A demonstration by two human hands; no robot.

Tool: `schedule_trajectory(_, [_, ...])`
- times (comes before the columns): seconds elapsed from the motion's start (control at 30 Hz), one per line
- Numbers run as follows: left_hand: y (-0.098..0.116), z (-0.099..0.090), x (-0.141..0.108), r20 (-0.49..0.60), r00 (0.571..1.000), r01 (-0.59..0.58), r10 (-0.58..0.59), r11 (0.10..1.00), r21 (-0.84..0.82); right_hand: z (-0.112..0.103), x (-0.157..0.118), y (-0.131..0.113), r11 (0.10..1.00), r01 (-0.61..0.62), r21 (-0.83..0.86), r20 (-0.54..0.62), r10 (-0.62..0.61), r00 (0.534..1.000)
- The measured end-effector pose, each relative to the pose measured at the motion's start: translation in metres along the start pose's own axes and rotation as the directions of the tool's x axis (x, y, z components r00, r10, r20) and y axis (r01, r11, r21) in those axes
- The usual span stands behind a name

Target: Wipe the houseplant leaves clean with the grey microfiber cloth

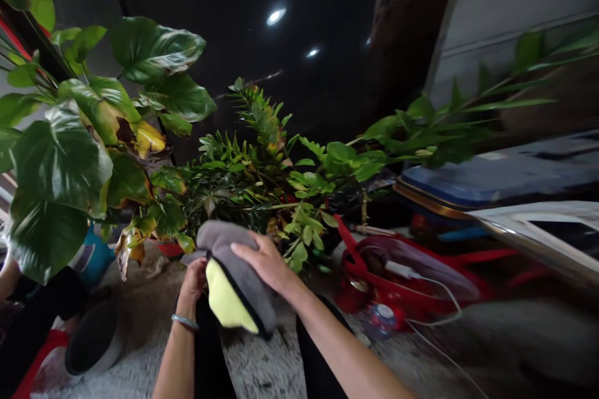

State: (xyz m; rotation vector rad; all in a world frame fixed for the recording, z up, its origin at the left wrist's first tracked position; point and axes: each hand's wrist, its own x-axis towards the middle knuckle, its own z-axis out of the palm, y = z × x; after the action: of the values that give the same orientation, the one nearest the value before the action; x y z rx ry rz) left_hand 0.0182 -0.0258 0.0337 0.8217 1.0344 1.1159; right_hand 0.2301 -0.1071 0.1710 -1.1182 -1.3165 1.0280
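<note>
A folded cloth [234,299], grey on one side and yellow on the other with a black edge, hangs in front of my knees. My left hand [194,277], with a bracelet at the wrist, is closed on the cloth's left edge. From the right, my right hand [264,259] grips the grey side near its top, the thumb lying on the fabric and the other fingers hidden behind it. Leafy plants [253,168] stand just beyond both hands.
A red basket [393,280] with a white device and cable is at the right, a clear bottle [384,318] beside it. Far left are a dark bucket [93,340] and part of another person. Large leaves [60,156] overhang the left side.
</note>
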Motion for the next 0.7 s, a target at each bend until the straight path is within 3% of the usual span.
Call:
schedule_trajectory(0.07, [-0.002,-0.001,0.001,0.020,1.000,0.004,-0.004,1.000,0.007,-0.008,0.020,-0.009,0.999,0.051,-0.008,-0.229,-0.051,0.972])
schedule_trajectory(0.13, [-0.003,0.000,0.000,0.029,1.000,0.000,-0.001,1.000,0.013,-0.008,0.035,-0.001,0.999,-0.027,-0.035,-0.350,0.013,0.937])
schedule_trajectory(0.17, [-0.003,0.001,-0.001,0.026,1.000,-0.005,0.004,1.000,0.018,-0.006,0.037,0.008,0.995,-0.088,-0.037,-0.339,0.071,0.938])
schedule_trajectory(0.23, [-0.002,0.001,-0.003,0.002,1.000,-0.023,0.023,0.999,0.027,0.001,0.026,0.034,0.978,-0.203,-0.051,-0.206,0.189,0.960])
schedule_trajectory(0.33, [0.001,-0.001,-0.012,-0.090,0.992,-0.090,0.092,0.996,0.020,0.011,-0.012,0.064,0.965,-0.234,-0.120,-0.010,0.234,0.972])
schedule_trajectory(0.47, [0.010,0.009,-0.046,-0.291,0.934,-0.239,0.209,0.969,-0.070,0.007,-0.046,0.059,0.944,-0.155,-0.291,-0.040,0.150,0.988])
schedule_trajectory(0.53, [0.017,0.023,-0.072,-0.213,0.919,-0.341,0.332,0.940,-0.006,0.004,-0.048,0.041,0.899,-0.110,-0.424,-0.074,0.087,0.993])
schedule_trajectory(0.6, [0.023,0.041,-0.096,0.002,0.885,-0.462,0.465,0.878,0.123,0.004,-0.046,0.021,0.858,-0.043,-0.511,-0.082,0.000,0.997])
schedule_trajectory(0.7, [0.028,0.062,-0.121,0.210,0.836,-0.548,0.508,0.795,0.260,0.014,-0.047,-0.001,0.863,0.080,-0.498,-0.097,-0.148,0.984])
